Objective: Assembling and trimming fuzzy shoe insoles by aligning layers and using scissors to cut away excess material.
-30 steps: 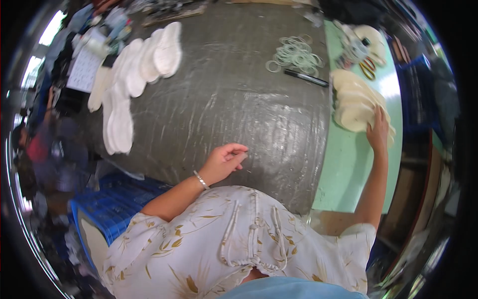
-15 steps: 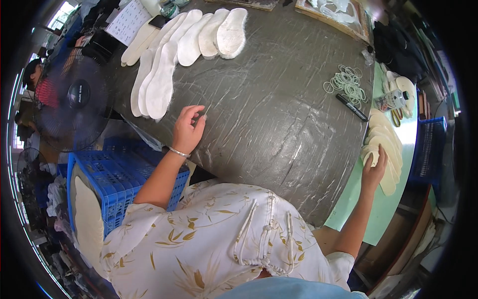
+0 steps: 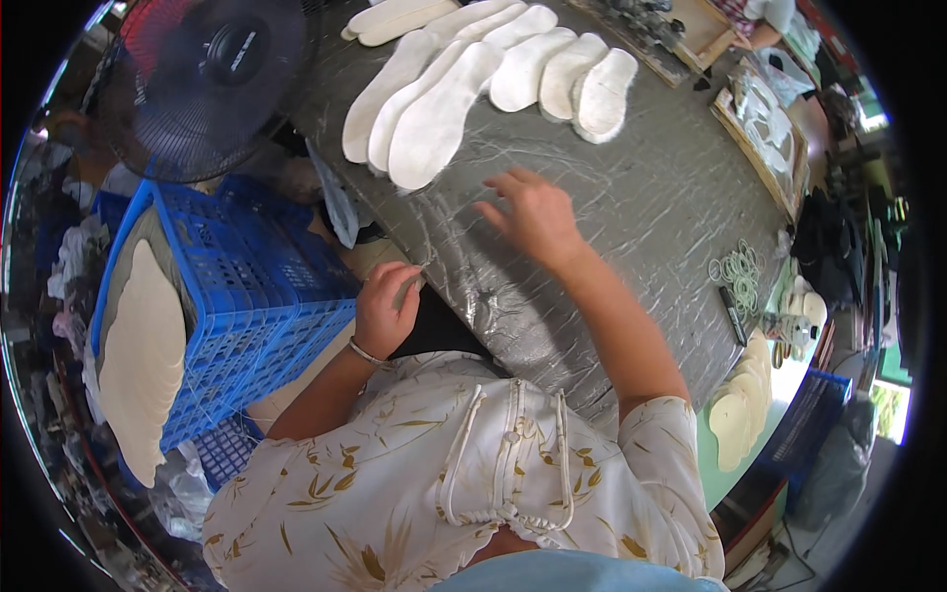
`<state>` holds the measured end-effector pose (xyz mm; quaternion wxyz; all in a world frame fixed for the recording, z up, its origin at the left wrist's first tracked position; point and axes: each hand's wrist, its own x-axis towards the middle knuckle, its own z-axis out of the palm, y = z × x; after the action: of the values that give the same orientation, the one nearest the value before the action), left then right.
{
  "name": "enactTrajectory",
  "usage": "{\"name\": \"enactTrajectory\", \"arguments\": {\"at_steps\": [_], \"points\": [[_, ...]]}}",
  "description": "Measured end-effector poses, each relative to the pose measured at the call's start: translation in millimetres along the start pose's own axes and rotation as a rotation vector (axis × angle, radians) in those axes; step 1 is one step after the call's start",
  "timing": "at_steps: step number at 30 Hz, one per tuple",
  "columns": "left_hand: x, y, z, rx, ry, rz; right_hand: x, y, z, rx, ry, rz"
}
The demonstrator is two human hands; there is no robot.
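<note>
My left hand (image 3: 388, 308) hangs by the near left edge of the dark table (image 3: 631, 207). Its fingers are curled in toward the thumb, and whatever sits at the fingertips is too small to name. Over the tabletop my right hand (image 3: 536, 215) is stretched out, fingers apart and holding nothing. It is nearest to a long white fleecy insole (image 3: 444, 116), the front one of an overlapping group. Further back lie more insoles, among them a fuzzy-edged one (image 3: 604, 96) at the right end of the row.
On the left stand a fan (image 3: 232, 54) and a blue plastic crate (image 3: 261, 321) with cream insoles (image 3: 146, 355) at its side. Green rubber bands (image 3: 737, 273), a black marker (image 3: 732, 316), a bottle (image 3: 786, 329) and fanned cream insoles (image 3: 742, 403) lie to the right. A wooden frame (image 3: 760, 138) lies far right.
My right hand has left the cream insoles on the right and come across over the table. My left hand has drawn back toward the table's edge. The view has turned left.
</note>
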<state>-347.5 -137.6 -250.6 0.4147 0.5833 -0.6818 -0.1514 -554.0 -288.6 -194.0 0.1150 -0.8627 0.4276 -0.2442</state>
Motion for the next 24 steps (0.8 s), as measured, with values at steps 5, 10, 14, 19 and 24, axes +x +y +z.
{"name": "enactTrajectory", "arguments": {"at_steps": [5,10,14,19,24], "points": [[3.5,-20.3,-21.6,0.023,0.071,-0.084,51.4,-50.8,77.1,-0.102,-0.001,-0.170],[61.7,-50.4,-34.4,0.127,0.153,0.100,59.6,-30.1,101.4,-0.155,0.038,-0.147],[128.8,-70.8,-33.5,0.269,0.172,0.285,70.7,-31.6,77.7,0.127,0.013,0.145],[159.1,-92.2,-24.5,0.385,-0.031,0.360,86.7,-13.0,58.7,0.403,0.026,0.372],[160.5,-101.8,-12.7,0.425,-0.143,0.304,110.6,11.9,28.5,0.561,0.222,0.598]]}}
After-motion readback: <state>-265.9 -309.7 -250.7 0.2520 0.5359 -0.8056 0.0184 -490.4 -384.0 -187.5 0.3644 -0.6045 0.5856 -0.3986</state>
